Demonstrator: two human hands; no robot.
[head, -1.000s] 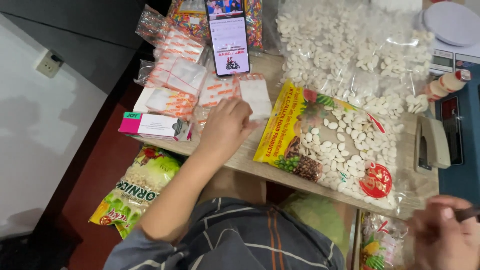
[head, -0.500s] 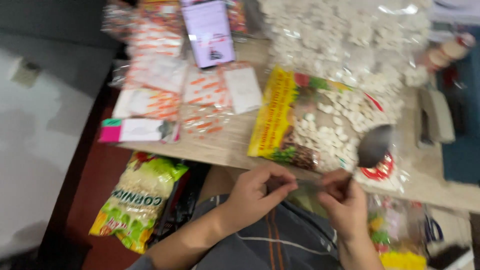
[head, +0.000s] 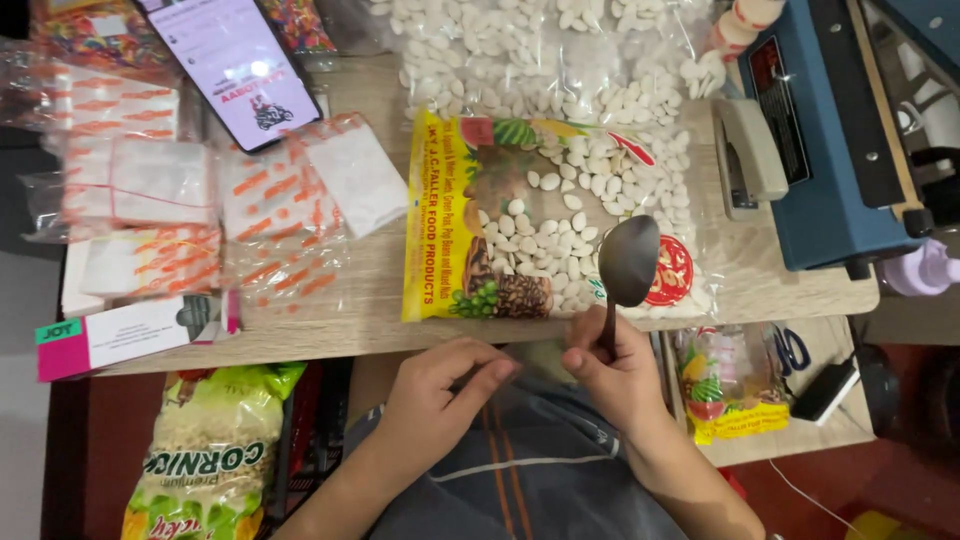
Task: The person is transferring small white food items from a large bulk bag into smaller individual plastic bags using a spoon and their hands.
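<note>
1. Spanning most of the view: wooden table, crowded nearly to its edges. Landmark for every place below: printed seed bag, lying flat at the table's middle, yellow band along one side, clear window full of pale seeds.
2. Beyond the printed seed bag, touching its far edge: large clear bag of the same pale seeds.
3. To the right of the printed seed bag: blue sealing machine with a grey lever toward the bag, near but apart.
4. To the left of the printed seed bag: heap of small orange-printed clear packets, some filled white; further left and nearer the table edge, a pink and white box.
5. Left and beyond the printed seed bag: phone, screen lit, propped over the packets.
6. Below the table edge, left of the printed seed bag: green and yellow snack bag; to the right, on a lower shelf, another small printed bag.
7. At the near edge of the printed seed bag: right hand, fingers clamped on a dark metal spoon. Long axis running almost straight away from the body; bowl pointing up over the bag's clear window, handle down in the fist.
8. Just left of that, below the printed seed bag: left hand, fingers loosely curled, holding nothing visible, thumb and forefinger reaching toward the right hand.
</note>
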